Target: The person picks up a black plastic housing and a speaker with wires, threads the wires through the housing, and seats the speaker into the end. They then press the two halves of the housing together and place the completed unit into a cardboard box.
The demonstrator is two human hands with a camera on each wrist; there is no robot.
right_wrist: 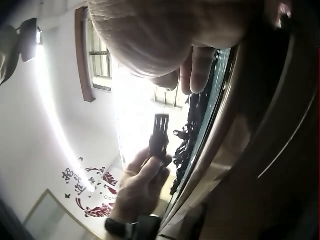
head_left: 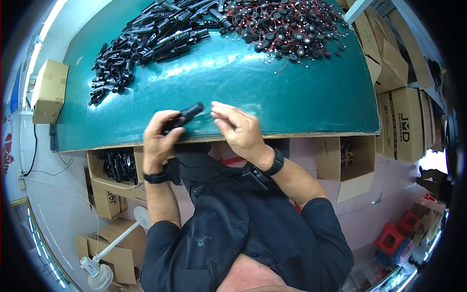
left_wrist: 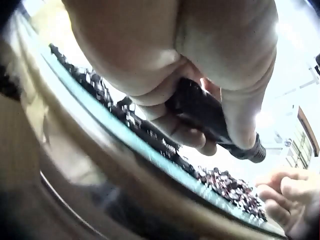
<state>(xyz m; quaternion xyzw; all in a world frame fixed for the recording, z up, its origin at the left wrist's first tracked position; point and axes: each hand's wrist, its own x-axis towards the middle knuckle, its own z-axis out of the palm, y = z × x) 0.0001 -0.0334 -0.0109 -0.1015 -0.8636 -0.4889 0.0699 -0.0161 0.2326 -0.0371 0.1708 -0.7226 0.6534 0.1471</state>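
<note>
Over the near edge of the green table, my left hand (head_left: pixel 159 141) grips a black plastic part (head_left: pixel 191 112) with a tube-like, ribbed end. In the left wrist view the thumb lies along the black part (left_wrist: pixel 212 117), and its ribbed end sticks out past the fingers. The right wrist view shows the part (right_wrist: pixel 159 131) standing up out of the left fist. My right hand (head_left: pixel 241 131) hovers just to the right of the ribbed end, apart from it. Its fingers are loosely bent toward the left hand, with nothing visible between them.
The green table (head_left: pixel 219 92) carries a heap of similar black parts (head_left: pixel 160 39) at the far left and a heap of round black pieces with red wires (head_left: pixel 292 29) at the far right. Below the edge stand open cartons, left (head_left: pixel 138 163) and right (head_left: pixel 328 158).
</note>
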